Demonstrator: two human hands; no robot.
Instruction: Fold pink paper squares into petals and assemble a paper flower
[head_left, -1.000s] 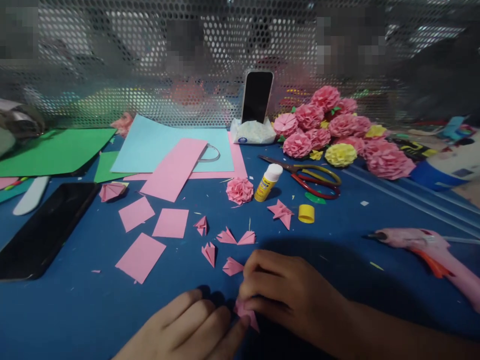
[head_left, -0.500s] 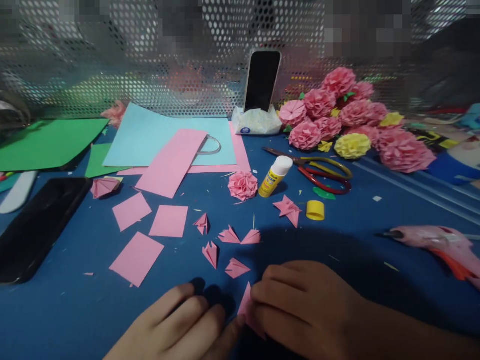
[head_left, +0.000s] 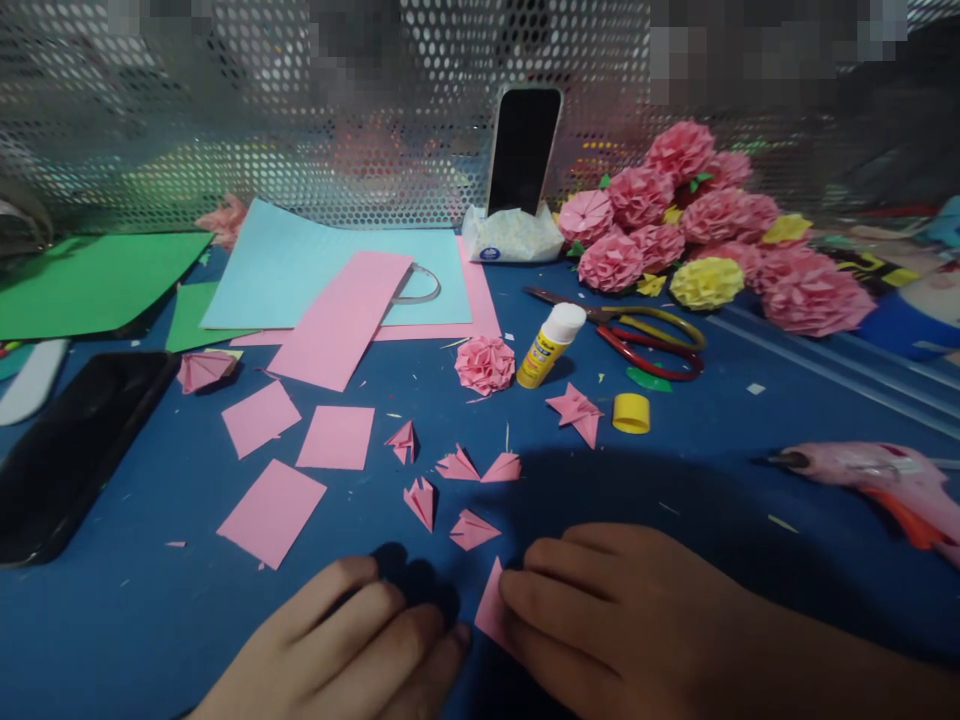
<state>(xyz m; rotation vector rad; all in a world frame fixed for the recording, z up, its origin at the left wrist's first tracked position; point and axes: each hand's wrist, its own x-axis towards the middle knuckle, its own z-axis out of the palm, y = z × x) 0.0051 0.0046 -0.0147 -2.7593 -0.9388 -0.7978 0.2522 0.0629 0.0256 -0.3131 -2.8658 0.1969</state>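
Note:
My right hand (head_left: 600,610) holds a folded piece of pink paper (head_left: 491,605) against the blue table, its fingers closed over the right side and hiding much of it. To the left, my left hand (head_left: 352,640) rests with loosely bent fingers slightly apart, holding nothing; its thumb is just short of the paper. Just beyond my hands lie several small folded pink pieces, among them a fan-like one (head_left: 474,530) and a pointed one (head_left: 420,503). Flat pink squares, one of them a near square (head_left: 272,514), lie beyond my left hand.
A glue stick (head_left: 551,345), its yellow cap (head_left: 631,413), a pink paper star (head_left: 575,414) and scissors (head_left: 652,335) lie farther back. At right is a pink glue gun (head_left: 870,475); at left, a black phone (head_left: 82,460). Paper flowers (head_left: 675,215) are heaped before a perforated metal screen (head_left: 300,130).
My left hand has drawn back a little to the left, its thumb leaving the pink paper. My right hand stays on the paper. The view has shifted slightly.

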